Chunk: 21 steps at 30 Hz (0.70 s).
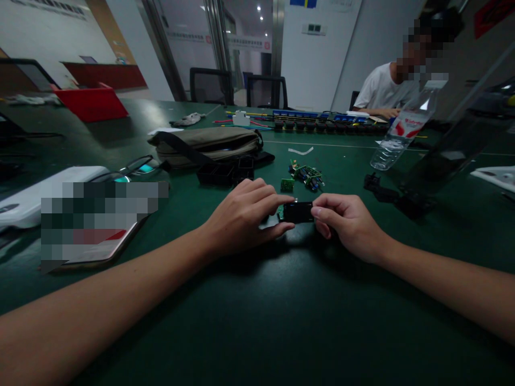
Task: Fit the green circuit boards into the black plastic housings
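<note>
A small flat black plastic case [298,213] is held just over the green table, level with its long side across my view. My right hand [349,222] pinches its right end between thumb and fingers. At the other end, the thumb and index finger of my left hand [251,217] bracket the top and bottom edges, seeming to grip it. A bit of green circuit board [280,212] shows at the case's left end, partly hidden. Just beyond lie a small green board [287,185] and a pile of circuit boards with parts [306,176].
Black trays [217,174] and a grey-green pouch [209,143] lie beyond my left hand. Glasses [139,165] and a phone-like slab [116,241] are left. A water bottle [406,128] stands right. Blue-and-black terminal strips [322,122] lie far back, near a seated person [388,88].
</note>
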{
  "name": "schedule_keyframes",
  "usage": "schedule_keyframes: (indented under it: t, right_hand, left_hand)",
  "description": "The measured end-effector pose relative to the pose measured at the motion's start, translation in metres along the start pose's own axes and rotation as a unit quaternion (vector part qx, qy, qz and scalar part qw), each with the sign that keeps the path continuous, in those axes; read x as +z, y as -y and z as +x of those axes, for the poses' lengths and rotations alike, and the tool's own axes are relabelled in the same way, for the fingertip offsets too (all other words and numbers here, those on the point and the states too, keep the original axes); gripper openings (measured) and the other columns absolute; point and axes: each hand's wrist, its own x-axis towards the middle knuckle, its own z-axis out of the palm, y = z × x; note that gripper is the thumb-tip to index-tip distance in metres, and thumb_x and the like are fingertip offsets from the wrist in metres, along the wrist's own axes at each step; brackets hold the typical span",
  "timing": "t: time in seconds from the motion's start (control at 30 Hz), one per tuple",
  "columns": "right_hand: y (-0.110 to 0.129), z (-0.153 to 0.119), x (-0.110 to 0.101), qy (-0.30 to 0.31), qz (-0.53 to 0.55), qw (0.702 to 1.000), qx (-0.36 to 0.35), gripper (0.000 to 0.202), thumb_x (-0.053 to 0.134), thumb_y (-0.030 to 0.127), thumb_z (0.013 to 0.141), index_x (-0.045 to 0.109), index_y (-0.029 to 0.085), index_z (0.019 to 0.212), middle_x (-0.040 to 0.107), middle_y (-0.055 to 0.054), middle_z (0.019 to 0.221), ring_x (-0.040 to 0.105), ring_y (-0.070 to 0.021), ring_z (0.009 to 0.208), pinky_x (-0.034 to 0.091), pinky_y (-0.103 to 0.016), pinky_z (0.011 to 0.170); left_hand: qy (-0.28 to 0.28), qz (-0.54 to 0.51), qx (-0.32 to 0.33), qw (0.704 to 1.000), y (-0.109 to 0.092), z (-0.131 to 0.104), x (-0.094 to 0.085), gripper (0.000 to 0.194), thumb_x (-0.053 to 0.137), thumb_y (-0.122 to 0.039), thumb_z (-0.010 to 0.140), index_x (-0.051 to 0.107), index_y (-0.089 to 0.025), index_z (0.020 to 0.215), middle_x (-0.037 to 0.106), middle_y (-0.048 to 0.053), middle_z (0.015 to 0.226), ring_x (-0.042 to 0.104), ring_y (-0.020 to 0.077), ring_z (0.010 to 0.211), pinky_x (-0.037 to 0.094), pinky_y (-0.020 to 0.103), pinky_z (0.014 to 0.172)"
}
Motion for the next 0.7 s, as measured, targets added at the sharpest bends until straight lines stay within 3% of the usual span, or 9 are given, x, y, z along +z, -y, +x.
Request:
schedule_keyframes:
  t: [0.7]
  right_hand:
    - [-0.0021,0.0002,0.0003,0.002,0.009,1.0,-0.008,0.019,0.059,0.03,0.088,0.06,0.015,0.075,0.053,0.006,0.052,0.047,-0.007,0.045,0.037,-0.021,0.047]
  left_hand:
    - [-0.008,0.009,0.017,1.0,0.0011,-0.0004,0.0005,0.035,0.06,-0.043,0.092,0.066,-0.013,0.109,0.067,0.006,0.082,0.057,0.0178,0.074,0.041,0.031,0.067]
